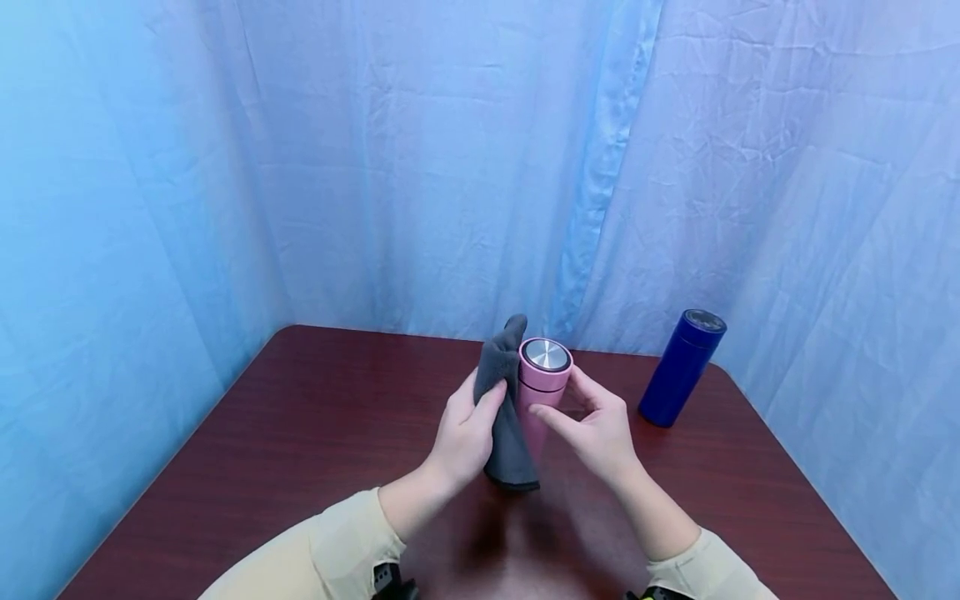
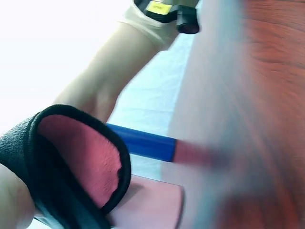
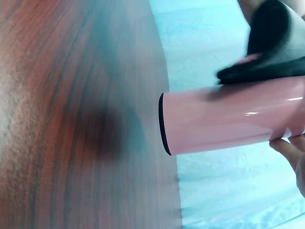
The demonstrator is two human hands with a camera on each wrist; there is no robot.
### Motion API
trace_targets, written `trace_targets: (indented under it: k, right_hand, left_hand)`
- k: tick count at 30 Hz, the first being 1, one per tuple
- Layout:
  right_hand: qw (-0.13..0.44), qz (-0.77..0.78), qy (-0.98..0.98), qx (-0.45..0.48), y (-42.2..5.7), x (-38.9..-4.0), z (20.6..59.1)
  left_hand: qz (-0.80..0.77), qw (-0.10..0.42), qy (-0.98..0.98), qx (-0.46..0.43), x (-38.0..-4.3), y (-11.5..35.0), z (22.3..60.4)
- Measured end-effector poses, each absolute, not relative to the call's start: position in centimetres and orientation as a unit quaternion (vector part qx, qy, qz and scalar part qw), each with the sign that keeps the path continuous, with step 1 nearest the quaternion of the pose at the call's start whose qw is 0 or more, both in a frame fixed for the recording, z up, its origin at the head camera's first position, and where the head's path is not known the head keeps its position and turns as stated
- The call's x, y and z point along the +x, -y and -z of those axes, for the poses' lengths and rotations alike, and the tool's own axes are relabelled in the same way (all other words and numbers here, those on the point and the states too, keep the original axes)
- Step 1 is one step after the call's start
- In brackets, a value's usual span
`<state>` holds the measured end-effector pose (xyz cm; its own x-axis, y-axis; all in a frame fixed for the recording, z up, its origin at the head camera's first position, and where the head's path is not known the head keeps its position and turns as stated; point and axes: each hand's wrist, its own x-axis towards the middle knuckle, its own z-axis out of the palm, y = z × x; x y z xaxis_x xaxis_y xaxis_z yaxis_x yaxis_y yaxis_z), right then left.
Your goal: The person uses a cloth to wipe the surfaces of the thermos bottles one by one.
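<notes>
A pink bottle [image 1: 534, 417] with a silver-topped lid is held off the table; its dark base rim shows apart from the wood in the right wrist view. My right hand [image 1: 602, 427] grips its right side between thumb and fingers. In my left hand [image 1: 467, 433] is a dark grey cloth [image 1: 506, 417], pinched under the thumb and lying against the bottle's left side. The cloth's pink underside [image 2: 83, 152] shows in the left wrist view, where a fold loops open. The left fingers behind the cloth are hidden.
A dark blue bottle [image 1: 681, 368] stands upright at the table's back right, beyond my right hand. The reddish-brown wooden table [image 1: 337, 417] reflects the hands and bottle. Pale blue curtains [image 1: 420, 167] hang behind the table and along both sides.
</notes>
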<state>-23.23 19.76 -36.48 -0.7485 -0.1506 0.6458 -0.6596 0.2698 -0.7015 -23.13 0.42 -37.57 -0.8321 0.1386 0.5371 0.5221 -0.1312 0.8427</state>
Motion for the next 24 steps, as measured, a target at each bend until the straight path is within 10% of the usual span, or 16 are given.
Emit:
trace_targets:
  k: [12,24]
  right_hand:
    - [0.26,-0.542,0.755,0.262,-20.5,-24.9,37.4]
    - [0.23,-0.586,0.732,0.261,-20.7,-25.4,37.5]
  left_hand:
    - [0.683,0.08,0.689,-0.23,-24.2,0.0,40.1]
    - [0.632,0.226,0.643,-0.37,-23.8,-0.5,38.0]
